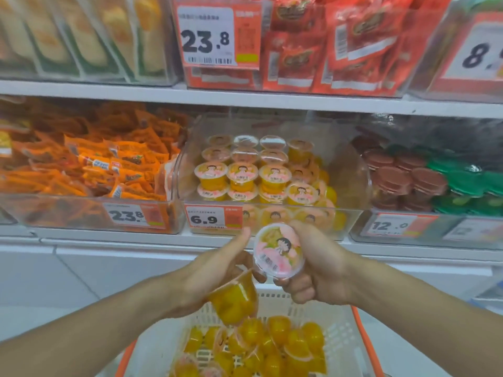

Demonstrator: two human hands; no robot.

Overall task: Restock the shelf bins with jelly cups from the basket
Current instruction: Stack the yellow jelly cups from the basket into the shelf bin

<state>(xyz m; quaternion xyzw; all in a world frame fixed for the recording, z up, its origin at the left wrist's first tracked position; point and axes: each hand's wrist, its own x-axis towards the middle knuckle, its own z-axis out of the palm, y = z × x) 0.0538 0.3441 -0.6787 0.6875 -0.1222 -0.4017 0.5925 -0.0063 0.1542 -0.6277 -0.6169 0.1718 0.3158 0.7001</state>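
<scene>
The right hand (318, 265) is closed around a jelly cup (278, 254), its pink printed lid tipped up toward the camera so the cup's axis runs roughly from the palm toward the viewer. The left hand (217, 270) grips a second jelly cup (235, 302) by its rim, the orange body hanging down and tilted toward the right, thumb raised. The two hands sit side by side, almost touching, both forearms reaching forward from below with wrists slightly raised.

Taking the clear jelly bin (353, 213) as landmark: both hands are just below and in front of its front wall, near the 6.9 price tag (213, 216). The bin's opening lies up and forward from the hands, so each cup must likely be lifted over the front wall and turned lid-up. The right hand is a little higher and nearer the bin's middle; it looks the readier of the two. Inside, cups stand lid-up in rows on the left, with looser, tilted ones toward the right, where space seems to remain.

Below the bin, the white basket (337, 336) with orange rim holds many more orange cups (272, 346), so much restocking appears left. Left of the bin lies a bin of orange snack packets (89, 164); right of it, brown and green lidded cups (424, 183).
</scene>
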